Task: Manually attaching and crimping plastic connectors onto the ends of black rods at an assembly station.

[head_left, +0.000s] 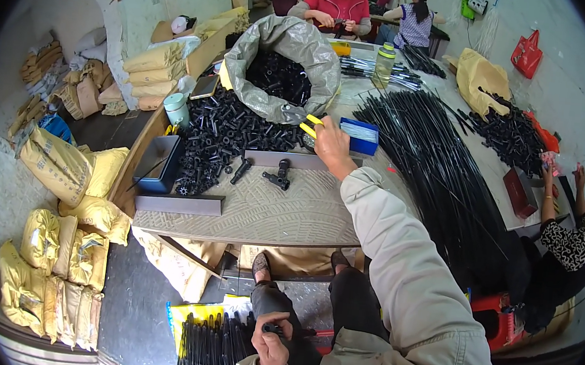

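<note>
My right hand (331, 146) reaches over the table, closed round the yellow handles of a pair of pliers (309, 129). Just beyond the pliers stands a grey woven sack (243, 97) of small black parts. Beside my right hand sits a blue box (363, 146) with thin pale pieces in it. Low down by my lap, my left hand (272, 346) is closed on a small black tubular part (273, 328), mostly hidden by the fingers. Left of it stand many long black rods (210, 347). Two black fittings (278, 174) lie apart on the patterned tabletop (289, 214).
A heap of black fittings (220, 130) covers the table's left side, near a dark bin (157, 162). Long black rods (429, 153) spread across the right. A bottle (384, 66) stands farther back. Co-workers sit opposite and at right. Yellow sacks (58, 163) line the left wall.
</note>
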`<state>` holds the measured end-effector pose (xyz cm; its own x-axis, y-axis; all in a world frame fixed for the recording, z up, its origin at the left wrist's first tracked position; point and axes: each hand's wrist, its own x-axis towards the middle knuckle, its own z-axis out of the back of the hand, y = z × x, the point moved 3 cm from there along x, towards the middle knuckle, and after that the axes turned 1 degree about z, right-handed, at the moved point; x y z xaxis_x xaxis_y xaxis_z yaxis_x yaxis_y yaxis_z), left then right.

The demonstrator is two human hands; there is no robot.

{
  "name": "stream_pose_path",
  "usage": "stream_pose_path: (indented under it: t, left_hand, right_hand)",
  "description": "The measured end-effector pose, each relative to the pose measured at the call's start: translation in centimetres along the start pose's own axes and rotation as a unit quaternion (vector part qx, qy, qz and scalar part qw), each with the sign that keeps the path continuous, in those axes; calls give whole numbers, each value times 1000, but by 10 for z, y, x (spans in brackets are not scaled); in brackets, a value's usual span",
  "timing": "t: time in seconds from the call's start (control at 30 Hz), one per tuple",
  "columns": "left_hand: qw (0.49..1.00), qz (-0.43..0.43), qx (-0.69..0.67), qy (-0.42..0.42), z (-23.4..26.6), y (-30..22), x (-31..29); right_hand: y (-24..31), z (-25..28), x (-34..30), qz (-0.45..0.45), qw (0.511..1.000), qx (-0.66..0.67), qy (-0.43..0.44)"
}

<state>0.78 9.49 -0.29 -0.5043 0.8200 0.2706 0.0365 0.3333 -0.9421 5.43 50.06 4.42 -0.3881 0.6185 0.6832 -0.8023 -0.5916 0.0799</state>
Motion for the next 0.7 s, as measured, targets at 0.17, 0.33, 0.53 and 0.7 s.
stream_pose_path:
  t: [0.17, 0.33, 0.53, 0.7]
  left_hand:
    - [999, -5, -32, -9, -7, -10, 5]
    - [999, -7, -29, 17, -15, -28, 15]
    - [998, 0, -7, 65, -38, -37, 2]
    - [995, -9, 47, 89, -41, -42, -22]
  right_hand:
    - [13, 54, -10, -14, 986, 157, -47]
    - [83, 148, -113, -102, 754, 627, 166]
    - [114, 228, -198, 68, 881, 467, 21]
    - [109, 238, -227, -15, 846, 531, 46]
